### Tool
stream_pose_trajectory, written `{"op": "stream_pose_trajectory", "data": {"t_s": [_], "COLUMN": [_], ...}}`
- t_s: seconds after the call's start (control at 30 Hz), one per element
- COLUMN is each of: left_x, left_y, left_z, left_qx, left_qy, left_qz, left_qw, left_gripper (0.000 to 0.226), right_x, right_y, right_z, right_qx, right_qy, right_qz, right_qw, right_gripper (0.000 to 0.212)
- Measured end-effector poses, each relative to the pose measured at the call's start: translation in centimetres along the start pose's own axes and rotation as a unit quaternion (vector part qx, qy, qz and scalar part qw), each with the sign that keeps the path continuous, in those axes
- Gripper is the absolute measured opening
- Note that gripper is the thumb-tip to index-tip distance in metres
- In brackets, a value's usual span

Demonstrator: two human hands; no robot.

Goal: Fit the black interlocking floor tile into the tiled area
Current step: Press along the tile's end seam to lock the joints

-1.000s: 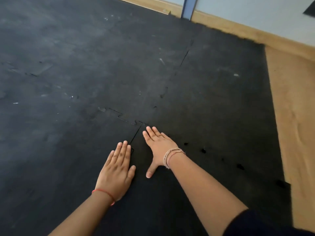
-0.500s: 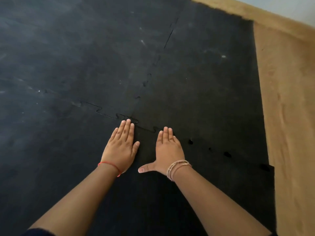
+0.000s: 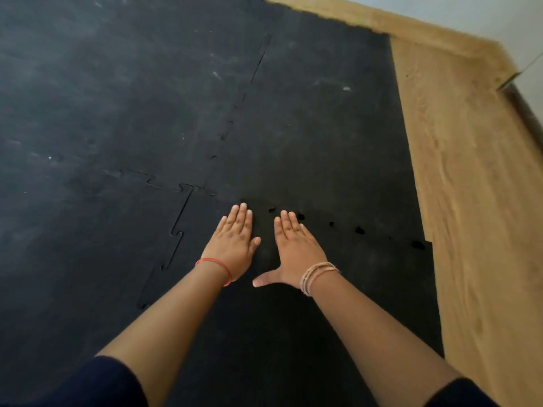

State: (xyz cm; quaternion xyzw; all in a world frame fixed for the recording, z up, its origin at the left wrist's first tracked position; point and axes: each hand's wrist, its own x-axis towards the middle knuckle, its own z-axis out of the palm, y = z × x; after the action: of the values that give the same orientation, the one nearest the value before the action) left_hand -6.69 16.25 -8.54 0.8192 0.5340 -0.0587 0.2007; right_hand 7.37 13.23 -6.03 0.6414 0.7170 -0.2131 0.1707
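Observation:
A black interlocking floor tile [image 3: 367,289] lies flat at the near right of the tiled area [image 3: 117,98]. My left hand [image 3: 233,243] and my right hand [image 3: 293,248] rest palm down on it, side by side, fingers straight and pointing at its far edge. Neither hand holds anything. Along that far seam [image 3: 332,224] several small dark gaps show between the teeth, running to the right. The toothed seam on the tile's left side [image 3: 176,236] shows as a thin dark line.
Bare wooden floor [image 3: 470,201] borders the tiles on the right, with a wooden skirting board [image 3: 411,24] and a pale wall behind. A dark strip [image 3: 526,113] runs along the far right edge. Another seam [image 3: 255,69] runs away between the far tiles.
Both hands have slid to the right along the tile's far edge, away from the corner where the seams meet. The right hand's fingers now point straight ahead.

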Motion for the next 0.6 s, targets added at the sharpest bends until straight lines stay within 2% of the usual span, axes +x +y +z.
{"op": "stream_pose_trajectory", "data": {"t_s": [0.2, 0.3, 0.37, 0.43, 0.5, 0.6], "left_x": [2.0, 3.7, 3.8, 2.8, 1.6, 0.5], "left_y": [0.5, 1.9, 2.1, 1.8, 1.6, 1.9], "left_z": [-1.0, -2.3, -2.6, -1.9, -0.5, 1.3], "left_qx": [0.041, 0.043, 0.048, 0.049, 0.047, 0.033], "left_qy": [-0.059, -0.118, -0.129, -0.097, -0.027, 0.062], "left_qz": [-0.025, -0.065, -0.074, -0.056, -0.027, 0.0], "left_qw": [0.997, 0.99, 0.988, 0.992, 0.998, 0.998], "left_gripper": [0.059, 0.06, 0.062, 0.062, 0.058, 0.059], "right_x": [1.3, 1.3, 1.1, 0.0, -1.3, -2.2], "right_y": [0.3, 1.5, 2.1, 2.4, 2.5, 3.3], "right_z": [-1.3, -2.4, -2.3, -0.4, 1.9, 2.9], "right_qx": [-0.008, 0.03, 0.053, 0.069, 0.093, 0.065], "right_qy": [-0.067, -0.08, -0.059, 0.012, 0.086, 0.081], "right_qz": [-0.017, -0.038, -0.064, -0.06, 0.014, 0.071], "right_qw": [0.998, 0.996, 0.995, 0.996, 0.992, 0.992], "right_gripper": [0.132, 0.121, 0.112, 0.11, 0.114, 0.12]}}
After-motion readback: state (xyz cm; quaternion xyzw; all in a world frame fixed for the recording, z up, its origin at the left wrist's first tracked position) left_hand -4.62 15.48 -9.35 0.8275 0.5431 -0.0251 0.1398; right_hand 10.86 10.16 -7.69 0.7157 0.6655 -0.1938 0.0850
